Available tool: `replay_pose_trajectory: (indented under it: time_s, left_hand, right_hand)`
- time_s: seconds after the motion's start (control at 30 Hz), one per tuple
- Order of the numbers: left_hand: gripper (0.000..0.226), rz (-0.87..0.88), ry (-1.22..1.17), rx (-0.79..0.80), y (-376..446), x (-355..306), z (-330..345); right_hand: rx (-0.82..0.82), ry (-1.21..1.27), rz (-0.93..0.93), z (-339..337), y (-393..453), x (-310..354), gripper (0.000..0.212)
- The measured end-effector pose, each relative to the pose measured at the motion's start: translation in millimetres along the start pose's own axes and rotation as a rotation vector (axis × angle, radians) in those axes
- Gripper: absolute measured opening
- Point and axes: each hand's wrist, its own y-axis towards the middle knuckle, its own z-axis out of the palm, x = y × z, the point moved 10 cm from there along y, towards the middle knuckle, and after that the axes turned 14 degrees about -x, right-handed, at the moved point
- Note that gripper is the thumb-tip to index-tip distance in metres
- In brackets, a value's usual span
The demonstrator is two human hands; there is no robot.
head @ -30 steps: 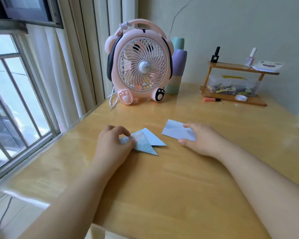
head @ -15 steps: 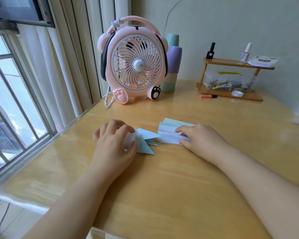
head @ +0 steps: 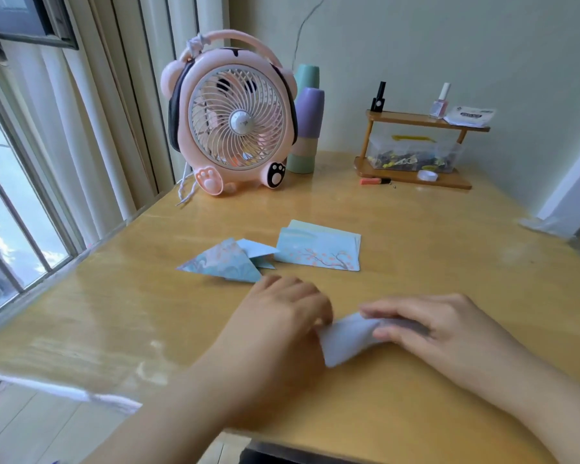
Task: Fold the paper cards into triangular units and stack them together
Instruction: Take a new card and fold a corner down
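Note:
A pale blue paper card (head: 345,339) lies near the front of the wooden table (head: 449,262), partly bent. My left hand (head: 282,316) holds its left end with curled fingers. My right hand (head: 426,326) pinches its right part, fingers on top and thumb underneath. Farther back lie the folded blue triangular units (head: 228,262), nested together, and to their right a small pile of flat patterned cards (head: 318,249) with a blossom-branch print. Neither hand touches those.
A pink bear-shaped desk fan (head: 235,122) stands at the back left with stacked pastel cups (head: 307,122) behind it. A small wooden shelf (head: 416,149) with bottles and a clear box sits at the back right. A window runs along the left.
Both hands left the triangles and the card pile and came toward me. They now hold one card between them near the table's front; the folded units lie uncovered.

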Motion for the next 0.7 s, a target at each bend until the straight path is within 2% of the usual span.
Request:
replay_pose_trajectory:
  time_s: [0.07,0.17,0.2,0.27,0.37,0.43,0.5,0.57,0.6,0.7]
  left_hand:
    - [0.023,0.02,0.04,0.057,-11,-13,14]
    - [0.025,-0.028,0.058,0.063,-26,-27,24]
    - [0.024,-0.039,0.07,0.06,-29,-32,25]
    - [0.023,-0.047,0.091,0.042,-35,-37,22]
    - [0.031,-0.089,0.012,0.013,-42,-30,15]
    - [0.034,-0.118,-0.061,0.01,-46,-20,11]
    - [0.032,-0.157,-0.157,0.008,-47,-12,8]
    - [0.032,-0.233,-0.202,-0.03,-45,-1,3]
    - [0.033,-0.284,-0.172,-0.071,-44,6,-2]
    - [0.051,-0.448,-0.05,-0.174,-47,23,-23]
  right_hand:
    - [0.082,-0.028,0.024,4,-22,-5,0.03]
    - [0.16,-0.097,-0.035,15,-52,5,0.063]
    - [0.153,-0.123,-0.068,18,-60,8,0.067]
    - [0.086,-0.108,-0.043,16,-69,6,0.055]
    - [-0.058,-0.027,0.119,-1,-71,-13,0.026]
    - [-0.101,0.012,0.205,-10,-71,-25,0.039]
    - [-0.078,0.082,0.257,-11,-69,-28,0.05]
    - [-0.043,0.14,0.244,-8,-67,-24,0.049]
    - [-0.036,0.169,0.232,-6,-65,-18,0.042]
    - [-0.143,-0.042,0.039,-11,-62,7,0.015]
